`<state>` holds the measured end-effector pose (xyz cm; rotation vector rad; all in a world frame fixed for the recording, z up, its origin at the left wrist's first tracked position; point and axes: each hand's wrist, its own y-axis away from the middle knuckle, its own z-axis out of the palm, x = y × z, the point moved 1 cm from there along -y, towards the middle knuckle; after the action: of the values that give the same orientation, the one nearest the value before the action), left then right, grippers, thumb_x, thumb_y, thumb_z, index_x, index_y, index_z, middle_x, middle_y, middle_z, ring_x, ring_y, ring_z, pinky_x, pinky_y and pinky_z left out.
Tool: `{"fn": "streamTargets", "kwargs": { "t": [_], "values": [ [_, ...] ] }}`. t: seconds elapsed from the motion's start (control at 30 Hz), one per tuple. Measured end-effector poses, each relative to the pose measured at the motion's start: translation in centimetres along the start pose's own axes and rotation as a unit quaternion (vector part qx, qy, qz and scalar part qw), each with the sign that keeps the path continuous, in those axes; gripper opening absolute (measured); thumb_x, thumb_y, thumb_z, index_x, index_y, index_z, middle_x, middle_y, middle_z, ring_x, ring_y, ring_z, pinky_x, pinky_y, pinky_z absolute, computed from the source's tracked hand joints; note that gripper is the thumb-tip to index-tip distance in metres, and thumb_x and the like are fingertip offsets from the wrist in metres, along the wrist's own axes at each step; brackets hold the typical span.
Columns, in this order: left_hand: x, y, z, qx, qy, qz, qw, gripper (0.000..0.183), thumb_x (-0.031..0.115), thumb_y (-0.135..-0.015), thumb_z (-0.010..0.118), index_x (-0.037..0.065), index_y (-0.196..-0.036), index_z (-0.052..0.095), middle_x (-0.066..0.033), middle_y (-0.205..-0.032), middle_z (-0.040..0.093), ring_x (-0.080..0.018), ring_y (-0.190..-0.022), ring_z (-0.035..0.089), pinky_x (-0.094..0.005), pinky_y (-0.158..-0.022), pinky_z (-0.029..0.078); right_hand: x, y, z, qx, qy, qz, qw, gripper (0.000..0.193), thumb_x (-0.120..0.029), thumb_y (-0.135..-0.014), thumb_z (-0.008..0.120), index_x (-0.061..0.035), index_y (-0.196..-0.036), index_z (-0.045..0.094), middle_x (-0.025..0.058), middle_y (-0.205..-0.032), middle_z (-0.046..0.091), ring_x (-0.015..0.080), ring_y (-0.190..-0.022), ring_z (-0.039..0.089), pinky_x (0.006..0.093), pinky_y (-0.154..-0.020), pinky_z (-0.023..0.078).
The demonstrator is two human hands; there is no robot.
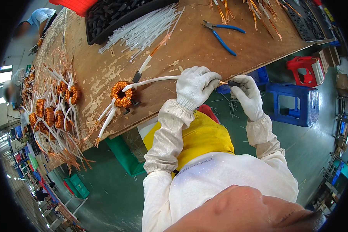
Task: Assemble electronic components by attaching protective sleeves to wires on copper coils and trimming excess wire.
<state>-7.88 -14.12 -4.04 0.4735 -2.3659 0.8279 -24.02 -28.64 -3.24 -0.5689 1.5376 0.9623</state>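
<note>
Holding a white wire [158,79] in the left hand [197,87], fingers closed on it, close to its bare copper end [223,82]. Pinching a small black sleeve [233,83] between thumb and finger of the right hand [248,96], just out past the near edge of the table [92,69]. Running back along the wire, reaching a copper ring [130,97], lying on the table near that same edge, left of both hands. Looks like the step of slipping the sleeve over the copper, with tip and sleeve about touching; too small to tell how far in. Already done, by the look, on another white wire [145,65], with a second black sleeve [137,77] down by the ring. Likely calls next for keeping the wire still, lining up straight, and pushing gently, without bending any thin strands back.
</note>
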Motion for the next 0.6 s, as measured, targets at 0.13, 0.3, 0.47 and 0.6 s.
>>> {"fn": "streamTargets", "kwargs": {
  "t": [0.13,0.3,0.47,0.6],
  "values": [
    [0.0,0.1,-0.1,0.004,-0.004,0.001,1.0,0.013,0.017,-0.08,0.079,0.017,-0.093,0.079,-0.0023,-0.085,0.071,-0.0235,-0.081,0.068,-0.0376,-0.075,0.053,0.0,0.1,0.0,-0.004,0.02,-0.02,1.0,0.031,0.002,-0.094,0.066,-0.0028,-0.124,0.059,0.0055,-0.111,0.066,0.0096,-0.094,0.063,0.0244,-0.084,0.055],
    [0.1,0.1,-0.1,0.005,0.0,0.002,1.0,0.012,0.018,-0.081,0.079,0.017,-0.093,0.079,-0.0024,-0.084,0.07,-0.0232,-0.081,0.068,-0.0377,-0.076,0.053,0.2,0.1,0.4,-0.008,0.056,-0.039,0.998,0.033,0.002,-0.094,0.068,-0.0029,-0.125,0.06,0.005,-0.111,0.067,0.0097,-0.096,0.064,0.0242,-0.086,0.054],
    [0.1,0.1,-0.2,0.002,0.007,-0.006,1.0,0.012,0.021,-0.082,0.079,0.017,-0.093,0.079,-0.0023,-0.084,0.07,-0.0231,-0.082,0.067,-0.0379,-0.077,0.052,0.3,-0.1,0.8,-0.004,0.103,-0.058,0.993,0.033,0.0,-0.093,0.07,-0.0028,-0.124,0.061,0.0046,-0.109,0.068,0.0092,-0.094,0.064,0.024,-0.086,0.053],
    [0.1,0.1,-0.2,-0.004,0.0,-0.011,1.0,0.013,0.022,-0.081,0.079,0.018,-0.094,0.078,-0.0018,-0.085,0.069,-0.0229,-0.082,0.067,-0.0379,-0.077,0.052,0.2,-0.1,1.2,0.012,0.135,-0.074,0.988,0.033,-0.001,-0.092,0.072,-0.0029,-0.123,0.062,0.0045,-0.106,0.07,0.0087,-0.09,0.065,0.0237,-0.083,0.054]
  ]
}}
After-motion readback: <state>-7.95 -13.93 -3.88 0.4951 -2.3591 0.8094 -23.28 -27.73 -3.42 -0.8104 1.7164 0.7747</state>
